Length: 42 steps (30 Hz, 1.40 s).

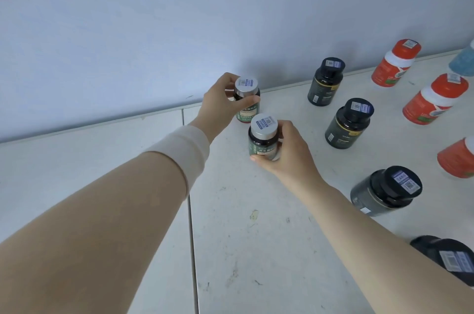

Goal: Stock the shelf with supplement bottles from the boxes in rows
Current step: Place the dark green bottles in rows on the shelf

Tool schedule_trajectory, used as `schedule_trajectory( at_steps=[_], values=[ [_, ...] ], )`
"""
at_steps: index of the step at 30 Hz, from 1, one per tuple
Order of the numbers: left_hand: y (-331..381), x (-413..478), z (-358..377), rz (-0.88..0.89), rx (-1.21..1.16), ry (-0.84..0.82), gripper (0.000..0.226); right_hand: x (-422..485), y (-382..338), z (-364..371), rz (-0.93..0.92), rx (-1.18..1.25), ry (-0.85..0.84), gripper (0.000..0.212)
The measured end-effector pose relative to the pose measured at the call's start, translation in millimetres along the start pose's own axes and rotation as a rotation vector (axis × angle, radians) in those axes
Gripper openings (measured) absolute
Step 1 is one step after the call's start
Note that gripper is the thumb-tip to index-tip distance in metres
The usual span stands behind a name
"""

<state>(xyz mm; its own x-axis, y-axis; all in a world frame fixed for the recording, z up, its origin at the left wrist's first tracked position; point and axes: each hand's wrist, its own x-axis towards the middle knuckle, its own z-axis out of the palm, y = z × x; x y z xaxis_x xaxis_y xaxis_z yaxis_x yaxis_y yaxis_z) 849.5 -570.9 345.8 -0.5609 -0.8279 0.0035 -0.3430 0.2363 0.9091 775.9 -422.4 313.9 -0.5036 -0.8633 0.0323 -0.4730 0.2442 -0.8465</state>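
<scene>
Gripping bottles point(246, 98), both hands point(287, 152) outstretched

Both arms outstretched, grips point(220, 105) point(287, 149) closed.

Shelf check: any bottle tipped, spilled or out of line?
Nothing stands out. Both silver-capped bottles stand upright in the left hand and right hand; the black-capped bottles and orange bottles stand in rows.

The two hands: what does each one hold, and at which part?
Left hand: rear silver-capped bottle, grip around its upper body. Right hand: front silver-capped bottle, grip around its body.
</scene>
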Motion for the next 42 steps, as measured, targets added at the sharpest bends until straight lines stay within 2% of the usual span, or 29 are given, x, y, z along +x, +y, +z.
schedule_trajectory(
  at_steps=[9,13,15,18,21,23,26,33,42],
  values=[
    [-1,-3,5,0.027,0.052,0.025,0.039,-3,1,6,-0.028,-0.057,0.047,0.066],
    [10,-5,-4,0.006,0.111,-0.041,0.069,-8,-6,0,-0.004,-0.094,0.014,0.11],
    [19,-11,-17,0.007,0.174,-0.038,0.076,-12,-15,-11,-0.032,-0.112,0.096,0.117],
    [33,-29,-45,0.051,0.409,0.022,0.075,-19,-36,-36,-0.074,-0.244,0.175,0.105],
    [50,-59,-76,0.103,0.835,0.014,0.065,-32,-64,-58,-0.169,-0.426,0.179,0.086],
    [63,-91,-94,0.104,1.121,-0.034,0.062,-47,-83,-66,-0.225,-0.533,0.14,0.074],
    [79,-157,-119,0.042,1.339,-0.036,0.06,-84,-112,-66,-0.298,-0.714,0.032,0.066],
    [95,-334,-190,-0.21,1.439,0.031,0.061,-194,-192,-30,-0.42,-0.788,-0.169,0.072],
    [72,-546,-322,-0.438,1.275,0.223,0.06,-327,-330,108,-0.692,-0.753,-0.328,0.067]
  ],
)
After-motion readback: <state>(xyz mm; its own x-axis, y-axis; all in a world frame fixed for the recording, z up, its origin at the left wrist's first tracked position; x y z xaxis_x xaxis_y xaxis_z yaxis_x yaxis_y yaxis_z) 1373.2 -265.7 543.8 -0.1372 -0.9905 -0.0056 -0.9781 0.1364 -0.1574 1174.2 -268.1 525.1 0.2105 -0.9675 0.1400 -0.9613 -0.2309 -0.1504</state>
